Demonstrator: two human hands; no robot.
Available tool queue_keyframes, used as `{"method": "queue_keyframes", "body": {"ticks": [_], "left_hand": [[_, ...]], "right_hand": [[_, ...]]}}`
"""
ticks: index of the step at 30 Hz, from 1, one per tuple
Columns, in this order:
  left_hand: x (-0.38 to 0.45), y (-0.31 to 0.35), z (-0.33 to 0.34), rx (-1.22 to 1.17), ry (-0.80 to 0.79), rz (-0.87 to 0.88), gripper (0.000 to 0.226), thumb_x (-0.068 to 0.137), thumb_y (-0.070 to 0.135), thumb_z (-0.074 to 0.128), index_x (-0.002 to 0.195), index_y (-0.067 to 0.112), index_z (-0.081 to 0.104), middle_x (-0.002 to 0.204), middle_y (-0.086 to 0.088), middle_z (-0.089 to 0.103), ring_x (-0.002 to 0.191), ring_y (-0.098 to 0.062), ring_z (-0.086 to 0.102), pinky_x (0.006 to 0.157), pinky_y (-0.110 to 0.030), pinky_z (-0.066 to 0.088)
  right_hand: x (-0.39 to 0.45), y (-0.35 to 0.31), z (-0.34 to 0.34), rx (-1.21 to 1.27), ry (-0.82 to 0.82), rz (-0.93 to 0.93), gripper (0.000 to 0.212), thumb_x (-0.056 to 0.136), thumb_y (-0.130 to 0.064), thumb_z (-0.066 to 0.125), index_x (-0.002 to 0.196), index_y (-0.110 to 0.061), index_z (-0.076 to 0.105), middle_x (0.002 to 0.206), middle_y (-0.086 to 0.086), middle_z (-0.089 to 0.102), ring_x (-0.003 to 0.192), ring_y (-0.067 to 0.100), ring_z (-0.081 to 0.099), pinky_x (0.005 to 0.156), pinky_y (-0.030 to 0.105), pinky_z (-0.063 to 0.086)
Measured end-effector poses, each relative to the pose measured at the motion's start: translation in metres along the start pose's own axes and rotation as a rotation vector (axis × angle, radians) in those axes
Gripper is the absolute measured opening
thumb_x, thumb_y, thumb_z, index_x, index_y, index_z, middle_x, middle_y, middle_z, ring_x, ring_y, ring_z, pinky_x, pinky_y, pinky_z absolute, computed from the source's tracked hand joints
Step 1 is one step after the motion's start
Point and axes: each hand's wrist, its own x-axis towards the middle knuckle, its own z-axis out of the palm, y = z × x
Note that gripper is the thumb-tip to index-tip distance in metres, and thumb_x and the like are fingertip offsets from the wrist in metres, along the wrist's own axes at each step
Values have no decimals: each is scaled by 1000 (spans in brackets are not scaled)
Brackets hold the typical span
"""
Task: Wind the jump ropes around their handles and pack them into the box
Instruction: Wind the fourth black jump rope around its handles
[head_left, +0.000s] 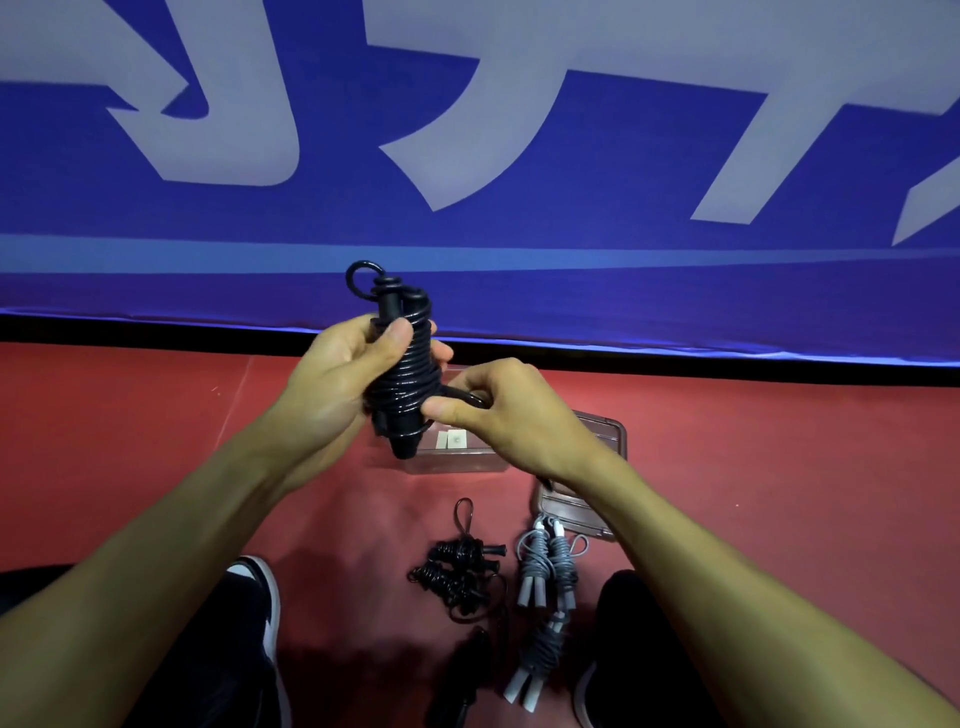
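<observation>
Hands meet in mid-air above the red floor (156, 467). The left hand (322, 384) grips a black jump rope (402, 374), its cord wound in tight coils around the 2 upright handles, thumb pressed across the upper coils and fingers curled behind. A small loop of cord sticks out at the top of the bundle. The right hand (506, 415) pinches the loose end of the cord just beside the lower coils, thumb and forefinger closed on it.

Below and behind the hands, a clear plastic box (457, 462) sits on the floor, partly hidden by the right wrist; its lid (582, 509) lies just to the right of it, mostly covered by the forearm. 2 small pale labels show through the box wall.

Nearer the person, more ropes lie on the floor: 2 wound black bundles (460, 566) side by side, with a thin cord loop reaching up from them, and to their right 2 wound grey bundles (548, 566), one nearer the lid and one closer to the person. Another dark rope lies in shadow near the bottom edge, too dim to tell whether it is wound.

A black-and-white shoe (265, 597) shows at lower left. A blue banner (519, 234) with large pale characters stands along the far edge of the floor.
</observation>
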Motion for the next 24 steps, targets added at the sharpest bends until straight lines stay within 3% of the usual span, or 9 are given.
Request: {"method": "queue_keyframes", "body": {"ticks": [3, 5, 7, 9, 11, 14, 17, 20, 24], "left_hand": [[3, -3, -2, 51, 85, 62, 42, 76, 39, 75, 107, 14, 61, 95, -5, 71, 88, -15, 67, 78, -28, 56], [4, -4, -2, 55, 124, 95, 41, 69, 44, 77, 95, 18, 61, 91, -6, 62, 86, -18, 61, 80, -32, 52], [4, -3, -1, 78, 163, 129, 40, 69, 46, 77, 84, 15, 58, 82, -6, 54, 78, -19, 54, 74, -35, 48], [3, -5, 1, 123, 176, 159, 52, 69, 47, 76, 80, 1, 55, 74, -7, 51, 72, -22, 52, 69, -36, 45], [3, -8, 2, 157, 159, 161, 62, 69, 48, 75, 84, -9, 55, 75, -11, 54, 72, -24, 54, 68, -35, 46], [2, -10, 3, 190, 46, 112, 66, 77, 52, 69, 111, -4, 62, 100, -10, 71, 93, -19, 69, 79, -29, 53], [3, -5, -3, 17, -49, -29, 60, 92, 41, 54, 135, -1, 48, 125, -14, 70, 117, -29, 65, 92, -36, 57], [5, -1, -10, -20, -109, -43, 46, 99, 30, 52, 136, 2, 50, 124, -17, 70, 115, -28, 67, 90, -32, 57], [7, -6, -13, 147, 29, 55, 36, 83, 22, 69, 114, 7, 60, 106, -11, 76, 98, -21, 73, 82, -26, 56]], "right_hand": [[-1, -2, 0, -69, -34, -66, 43, 101, -41, 59, 84, -2, 70, 62, -4, 40, 56, 8, 33, 52, 22, 28], [-2, -6, 1, -47, -56, -85, 45, 104, -37, 53, 89, 2, 67, 62, -6, 41, 56, 7, 35, 55, 25, 31], [-5, -10, 4, 37, -81, -60, 45, 104, -40, 53, 90, 0, 69, 63, -8, 49, 54, 4, 42, 56, 21, 37], [-7, -15, 8, 76, -123, -40, 51, 101, -49, 54, 88, -2, 68, 70, 4, 59, 56, 8, 50, 56, 21, 41], [-7, -16, 11, -9, -131, -46, 49, 97, -55, 56, 81, -10, 66, 75, 11, 63, 60, 15, 53, 59, 32, 42], [-6, -11, 8, -47, -138, -37, 34, 97, -50, 61, 77, -22, 66, 69, -3, 67, 58, 7, 56, 62, 28, 45], [-4, -6, 7, 11, -140, -52, 38, 102, -43, 55, 80, -16, 70, 70, -5, 70, 59, 4, 59, 64, 24, 46], [-1, -3, 4, 71, -109, -26, 47, 101, -47, 56, 78, -7, 69, 65, 2, 65, 54, 6, 50, 58, 26, 41], [-1, 0, 0, 78, -98, 31, 38, 101, -41, 58, 81, -11, 70, 65, 2, 68, 43, 3, 49, 47, 15, 37]]}}
